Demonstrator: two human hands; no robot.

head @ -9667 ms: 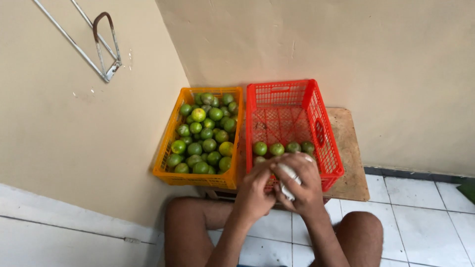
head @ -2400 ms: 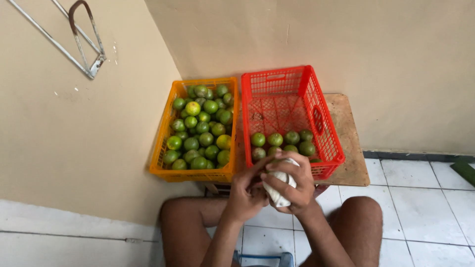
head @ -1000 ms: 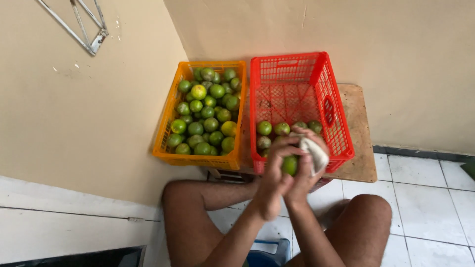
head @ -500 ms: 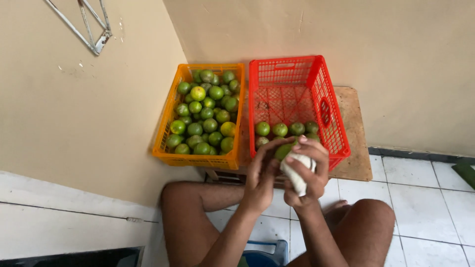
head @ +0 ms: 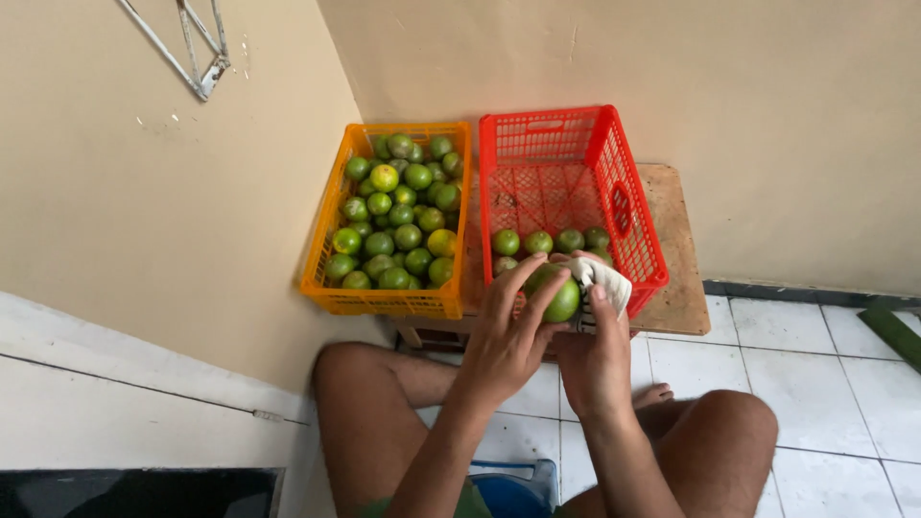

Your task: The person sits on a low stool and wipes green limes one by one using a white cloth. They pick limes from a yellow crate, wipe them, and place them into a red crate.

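My left hand (head: 510, 331) grips a green lime (head: 555, 294) with the fingers wrapped over its top. My right hand (head: 593, 353) holds a white cloth (head: 602, 284) pressed against the lime's right side. Both hands hover over the near rim of a red plastic crate (head: 566, 197), which has several green limes along its near end. To its left stands an orange crate (head: 390, 223) full of green and yellowish limes.
Both crates rest on a low wooden board (head: 678, 248) in a corner of beige walls. My bare knees frame the hands over a white tiled floor (head: 812, 369). A blue container (head: 513, 491) sits between my legs. A metal bracket (head: 200, 60) hangs on the left wall.
The hands have kept turning and rubbing the lime with the cloth in front of the red crate; the lime now shows between the fingers and the cloth sits to the right.
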